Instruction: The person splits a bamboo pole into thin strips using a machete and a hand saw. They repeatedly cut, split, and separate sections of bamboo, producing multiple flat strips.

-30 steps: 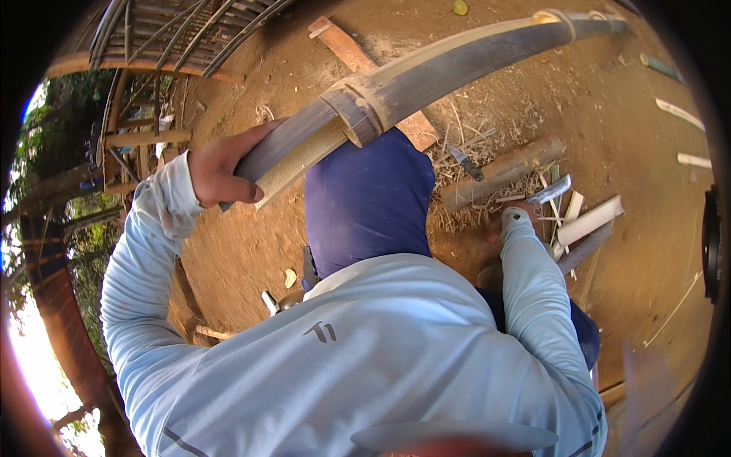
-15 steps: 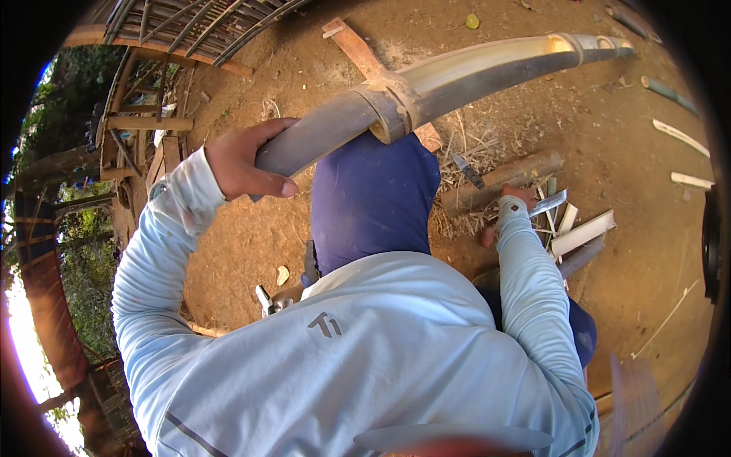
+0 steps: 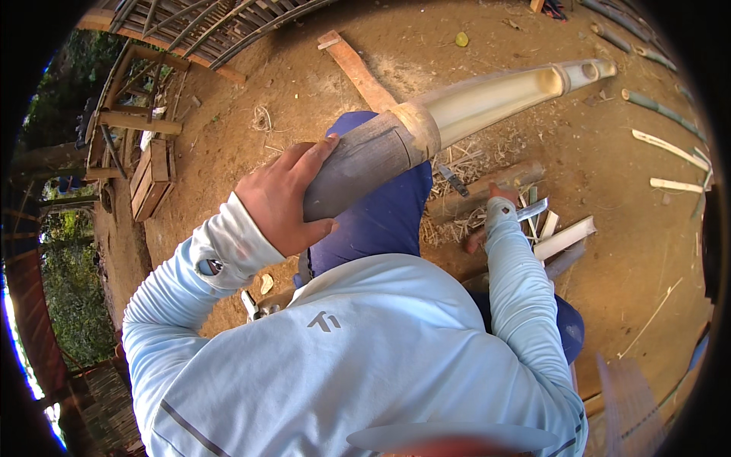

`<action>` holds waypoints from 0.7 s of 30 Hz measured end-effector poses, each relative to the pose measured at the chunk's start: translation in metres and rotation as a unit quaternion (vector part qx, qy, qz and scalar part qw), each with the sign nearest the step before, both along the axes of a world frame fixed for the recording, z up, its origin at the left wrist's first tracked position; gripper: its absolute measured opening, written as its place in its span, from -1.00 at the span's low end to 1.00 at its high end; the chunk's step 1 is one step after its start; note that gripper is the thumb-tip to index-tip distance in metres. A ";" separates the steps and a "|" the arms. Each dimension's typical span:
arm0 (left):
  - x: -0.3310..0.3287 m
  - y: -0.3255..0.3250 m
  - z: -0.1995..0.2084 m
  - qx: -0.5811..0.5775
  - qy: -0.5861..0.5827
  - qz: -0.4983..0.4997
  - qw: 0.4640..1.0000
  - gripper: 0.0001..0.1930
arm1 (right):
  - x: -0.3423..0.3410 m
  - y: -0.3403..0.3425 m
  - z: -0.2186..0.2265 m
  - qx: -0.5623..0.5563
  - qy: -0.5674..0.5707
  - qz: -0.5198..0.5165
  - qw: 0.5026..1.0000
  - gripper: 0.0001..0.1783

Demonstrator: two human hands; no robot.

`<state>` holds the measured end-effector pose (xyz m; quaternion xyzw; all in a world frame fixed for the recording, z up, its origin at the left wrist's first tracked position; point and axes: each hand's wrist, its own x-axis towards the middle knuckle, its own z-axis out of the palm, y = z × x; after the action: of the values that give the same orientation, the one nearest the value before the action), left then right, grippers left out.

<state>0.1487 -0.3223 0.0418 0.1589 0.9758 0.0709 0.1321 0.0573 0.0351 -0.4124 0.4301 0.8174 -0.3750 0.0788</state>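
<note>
A long bamboo pole [image 3: 358, 171] slants across my raised blue-clad knee, its near end whole and its far part cut open into a pale hollow trough. My left hand [image 3: 285, 199] is wrapped round the near end, fingers over the top and thumb along the lower side. Lower on the right, my right hand [image 3: 499, 196] is closed beside a knife [image 3: 533, 209], whose shiny blade sticks out past the wrist; the handle is hidden. Next to that hand lies a thick brown log [image 3: 525, 172]. A second, dark-handled knife [image 3: 453, 180] rests on shavings by the log.
Split bamboo pieces [image 3: 567, 238] lie right of my right forearm. A reddish wooden plank [image 3: 358, 72] stretches out beyond my knee. Green bamboo poles [image 3: 659, 110] lie at the far right. A wooden crate [image 3: 151, 179] and a bamboo-slat structure [image 3: 205, 30] stand at the left.
The bamboo pole has rolled, turning its hollow side up toward me. My left hand has shifted right with its near end, fingers now over the top. The right hand stays beside the log.
</note>
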 end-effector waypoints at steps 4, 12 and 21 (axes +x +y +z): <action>0.000 0.000 0.000 0.040 -0.021 0.012 0.999 0.01 | -0.029 -0.016 0.009 -0.202 0.101 -0.057 0.972 0.11; -0.002 -0.041 -0.011 0.183 -0.158 0.116 0.963 0.09 | -0.054 -0.077 0.112 -0.557 0.180 -0.072 0.808 -0.21; 0.016 -0.068 -0.054 0.504 -0.282 0.203 0.791 0.24 | -0.046 -0.096 0.152 -0.573 0.224 -0.057 0.786 -0.19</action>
<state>0.1644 -0.3899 -0.0124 -0.0261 0.7310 0.6193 0.2853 0.0114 -0.0609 -0.2607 0.2558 0.4210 -0.8640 0.1042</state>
